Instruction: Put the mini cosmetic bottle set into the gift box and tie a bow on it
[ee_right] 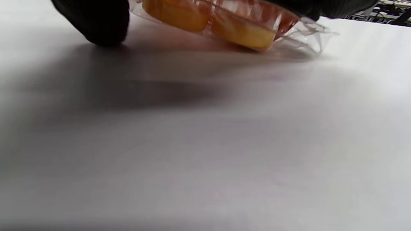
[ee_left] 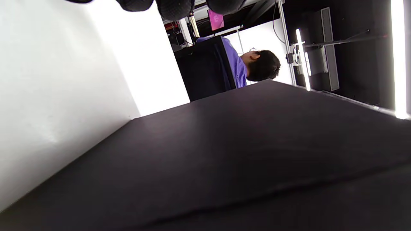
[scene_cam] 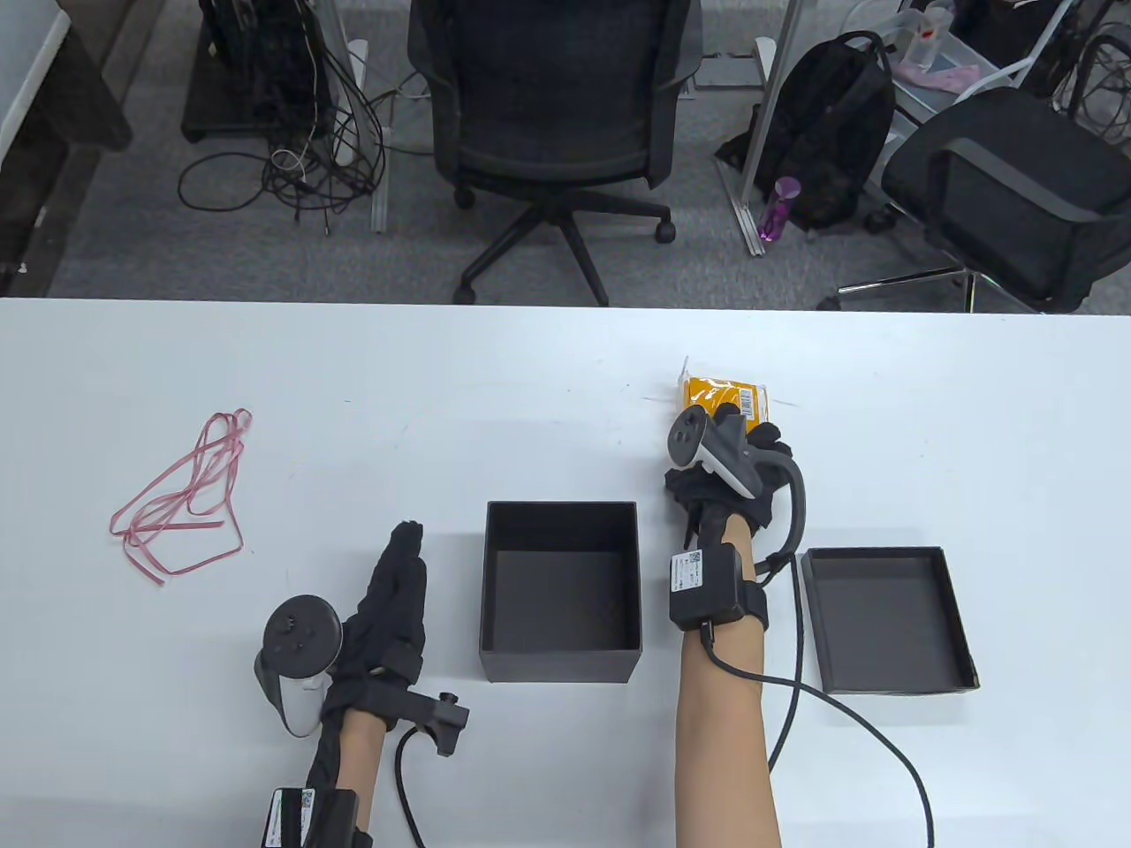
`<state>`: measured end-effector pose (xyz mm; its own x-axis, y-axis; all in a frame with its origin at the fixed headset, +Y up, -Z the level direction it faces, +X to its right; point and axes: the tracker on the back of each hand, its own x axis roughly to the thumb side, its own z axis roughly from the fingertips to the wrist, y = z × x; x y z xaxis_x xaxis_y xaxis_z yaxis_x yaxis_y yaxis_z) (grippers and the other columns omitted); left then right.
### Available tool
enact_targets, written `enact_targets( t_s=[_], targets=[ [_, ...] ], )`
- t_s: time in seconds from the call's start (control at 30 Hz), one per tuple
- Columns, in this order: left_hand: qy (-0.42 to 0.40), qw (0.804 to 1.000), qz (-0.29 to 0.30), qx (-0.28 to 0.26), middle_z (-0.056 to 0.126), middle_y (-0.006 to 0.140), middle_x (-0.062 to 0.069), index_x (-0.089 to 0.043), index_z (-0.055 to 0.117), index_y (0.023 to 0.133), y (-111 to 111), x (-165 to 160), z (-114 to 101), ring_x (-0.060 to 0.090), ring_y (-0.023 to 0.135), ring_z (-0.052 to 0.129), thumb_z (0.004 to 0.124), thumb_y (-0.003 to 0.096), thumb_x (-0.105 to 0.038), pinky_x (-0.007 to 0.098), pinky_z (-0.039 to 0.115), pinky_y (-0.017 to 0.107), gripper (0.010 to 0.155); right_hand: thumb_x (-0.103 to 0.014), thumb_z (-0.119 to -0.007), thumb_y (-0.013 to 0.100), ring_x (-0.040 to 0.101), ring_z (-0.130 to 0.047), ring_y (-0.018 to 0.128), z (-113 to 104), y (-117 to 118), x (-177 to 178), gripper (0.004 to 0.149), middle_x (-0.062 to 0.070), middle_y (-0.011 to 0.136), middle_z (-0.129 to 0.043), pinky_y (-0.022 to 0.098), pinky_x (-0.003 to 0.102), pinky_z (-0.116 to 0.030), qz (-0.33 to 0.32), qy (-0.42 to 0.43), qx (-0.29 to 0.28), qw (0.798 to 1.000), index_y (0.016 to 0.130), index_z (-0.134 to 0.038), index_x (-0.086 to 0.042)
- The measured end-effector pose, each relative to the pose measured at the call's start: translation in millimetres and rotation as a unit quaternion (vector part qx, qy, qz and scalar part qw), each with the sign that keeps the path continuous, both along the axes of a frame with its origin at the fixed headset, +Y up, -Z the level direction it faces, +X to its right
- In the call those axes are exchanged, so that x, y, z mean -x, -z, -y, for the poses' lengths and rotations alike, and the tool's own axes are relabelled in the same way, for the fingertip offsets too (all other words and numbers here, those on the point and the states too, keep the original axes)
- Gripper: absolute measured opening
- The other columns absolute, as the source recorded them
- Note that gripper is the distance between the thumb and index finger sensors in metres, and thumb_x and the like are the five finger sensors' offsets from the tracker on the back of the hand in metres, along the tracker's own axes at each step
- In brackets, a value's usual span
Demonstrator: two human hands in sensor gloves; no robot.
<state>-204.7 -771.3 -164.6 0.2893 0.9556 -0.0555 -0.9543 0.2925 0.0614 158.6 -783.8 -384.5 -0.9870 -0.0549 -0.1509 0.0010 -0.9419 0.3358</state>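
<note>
On the white table (scene_cam: 265, 371), the right hand (scene_cam: 738, 459) grasps the orange bottle set in clear plastic packaging (scene_cam: 729, 397), beyond the open black square gift box (scene_cam: 562, 658). The left hand (scene_cam: 389, 601) rests flat, fingers straight (empty), beside the box; pink ribbon (scene_cam: 181, 503) lies well left.

The bottle set (scene_cam: 726, 395), orange in a clear plastic pack (a barcode label on top), is lying under the right hand's (scene_cam: 726, 459) fingers. The black gift box (scene_cam: 562, 592) is sitting open and upright between the hands, its lid (scene_cam: 886, 620) lying inside-up just right of the right forearm. The pink ribbon (scene_cam: 181, 499) is lying loosely tangled, well left of the left hand (scene_cam: 382, 609).
</note>
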Motion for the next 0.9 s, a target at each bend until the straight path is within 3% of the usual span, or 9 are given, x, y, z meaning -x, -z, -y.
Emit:
enact_targets(
  t_s=[0.13, 0.27, 0.53, 0.73, 0.9],
  targets=[
    [0.001, 1.0, -0.004, 0.001, 0.046, 0.118, 0.028, -0.019, 0.041, 0.119, -0.5, 1.1, 0.3, 0.061, 0.106, 0.052, 0.046, 0.0629, -0.05, 0.078, 0.054, 0.068, 0.065, -0.049, -0.07, 0.056, 0.075, -0.05, 0.088, 0.9, 2.1, 2.9, 0.102, 0.058, 0.098, -0.029, 0.064, 0.078, -0.052, -0.009, -0.039, -0.017, 0.999, 0.106, -0.002, 0.009],
    [0.002, 1.0, -0.007, 0.002, 0.046, 0.118, 0.028, -0.019, 0.041, 0.119, -0.5, 2.4, 0.4, 0.061, 0.106, 0.051, 0.046, 0.0629, -0.05, 0.078, 0.054, 0.068, 0.065, -0.038, -0.072, 0.057, 0.068, -0.068, 0.084, -0.1, 1.6, 1.6, 0.092, 0.054, 0.097, -0.047, 0.062, 0.072, -0.066, -0.006, -0.078, -0.083, 0.994, 0.107, -0.011, 0.011],
    [0.006, 1.0, -0.005, -0.002, 0.045, 0.119, 0.027, -0.019, 0.041, 0.12, 0.2, 2.9, 0.7, 0.061, 0.106, 0.051, 0.046, 0.0628, -0.05, 0.078, 0.054, 0.068, 0.065, -0.033, -0.067, 0.058, 0.059, -0.076, 0.084, -16.5, -9.6, -12.3, 0.081, 0.047, 0.101, -0.057, 0.062, 0.065, -0.069, -0.004, -0.037, -0.131, 0.991, 0.109, -0.022, 0.011],
    [0.009, 1.0, 0.001, -0.009, 0.045, 0.119, 0.027, -0.019, 0.041, 0.119, 0.5, -0.6, -1.1, 0.06, 0.106, 0.051, 0.045, 0.0628, -0.05, 0.078, 0.054, 0.068, 0.065, -0.033, -0.066, 0.059, 0.057, -0.075, 0.086, -54.3, -44.1, -17.3, 0.079, 0.045, 0.104, -0.056, 0.061, 0.067, -0.069, -0.038, 0.063, -0.181, 0.981, 0.109, -0.024, 0.011],
    [0.026, 0.999, 0.014, -0.014, 0.045, 0.119, 0.027, -0.018, 0.041, 0.119, 0.9, -7.0, -3.3, 0.06, 0.106, 0.051, 0.046, 0.0628, -0.05, 0.078, 0.054, 0.068, 0.065, -0.033, -0.065, 0.06, 0.056, -0.075, 0.088, -99.4, -92.0, -7.4, 0.078, 0.043, 0.105, -0.056, 0.061, 0.068, -0.067, -0.11, 0.144, -0.252, 0.95, 0.11, -0.025, 0.01]
  ],
)
